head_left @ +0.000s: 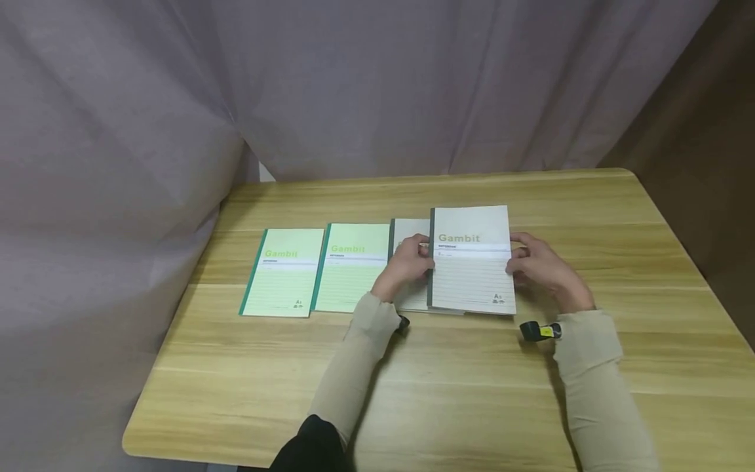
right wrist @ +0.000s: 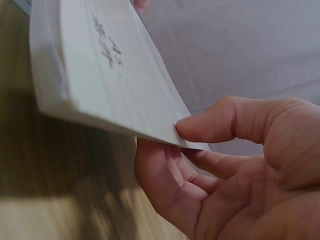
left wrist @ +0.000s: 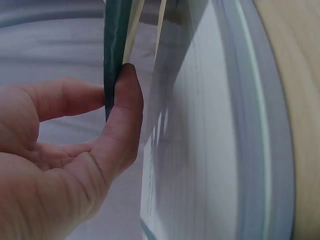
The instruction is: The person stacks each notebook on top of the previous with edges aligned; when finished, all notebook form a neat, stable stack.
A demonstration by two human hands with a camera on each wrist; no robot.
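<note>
Curtain (head_left: 377,85): a grey-purple cloth is hanging behind and to the left of the scene.
Worktop (head_left: 472,406): a pale wooden worktop is carrying four notebooks in a row near its far half.
Green notebooks: two green Gambit notebooks are lying flat side by side, the far-left one (head_left: 283,272) and the next one (head_left: 352,267), both untouched and well apart from the right hand.
Lower grey notebook (head_left: 406,233): it is lying flat just beside the second green one and is partly being covered by the top grey notebook and by the left hand.
Top grey notebook (head_left: 472,259): it is being held between the two hands, overlapping the lower grey one, with its long axis running away from the person and its dark spine on the left.
Left hand (head_left: 407,262): the grip is being closed on the spine edge; in the left wrist view the thumb (left wrist: 125,115) is being pressed on the green spine (left wrist: 112,55), with the fingers curled behind it.
Right hand (head_left: 545,265): the grip is being closed on the open right edge; in the right wrist view the corner of the cover is being pinched between thumb (right wrist: 225,120) and fingers.
Key relation: the notebook is lying directly between both hands, equally near to each, its near edge appearing slightly lifted from the worktop.
</note>
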